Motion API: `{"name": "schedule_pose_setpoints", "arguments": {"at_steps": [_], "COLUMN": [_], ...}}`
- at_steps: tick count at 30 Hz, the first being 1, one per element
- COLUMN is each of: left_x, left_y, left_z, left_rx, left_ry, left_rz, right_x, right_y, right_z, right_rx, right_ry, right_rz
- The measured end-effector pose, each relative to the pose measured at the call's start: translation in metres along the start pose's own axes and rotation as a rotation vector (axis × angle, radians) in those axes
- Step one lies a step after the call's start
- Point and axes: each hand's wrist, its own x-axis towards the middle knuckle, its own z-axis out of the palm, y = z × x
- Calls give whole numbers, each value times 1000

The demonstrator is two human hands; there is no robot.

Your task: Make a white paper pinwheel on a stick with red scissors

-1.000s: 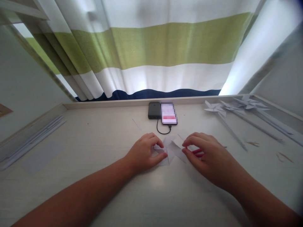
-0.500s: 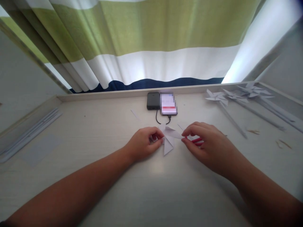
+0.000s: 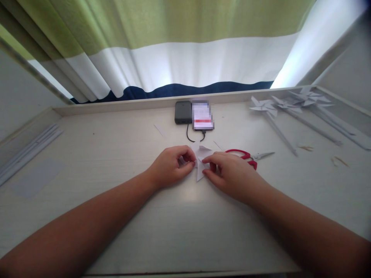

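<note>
A white paper pinwheel, with several folded points, lies between my hands near the middle of the table. My left hand is closed, pinching its left side between thumb and fingers. My right hand is curled at its right side, thumb and index finger on the paper near the centre; they hide part of it. Red-handled scissors lie just behind my right hand, blades pointing right, with part of the handles covered by the hand.
Several finished paper pinwheels on rolled sticks lie at the back right, near small thin wooden pieces. A black power bank and a phone joined by a cable stand at the back. Rolled paper sticks and a paper sheet lie left.
My right hand has moved left from the tip of a flap to the pinwheel's centre, uncovering the scissors. My left hand keeps its hold. The view has tilted down a little.
</note>
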Motion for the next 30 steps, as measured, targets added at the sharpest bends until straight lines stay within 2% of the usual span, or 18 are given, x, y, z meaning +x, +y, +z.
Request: {"name": "schedule_pose_setpoints", "arguments": {"at_steps": [6,13,24,30], "left_x": [0,0,-1,0], "left_y": [0,-2,1,2], "left_z": [1,1,2,2], "left_rx": [13,8,41,106], "left_ry": [-23,-32,37,15], "left_rz": [3,18,7,86], "right_x": [5,7,1,0], "right_y": [-1,0,-1,1], "right_z": [9,10,2,1], "right_rx": [-144,-200,-68,-38], "right_ry": [37,42,-7,-18], "right_rz": [36,38,105,97]}}
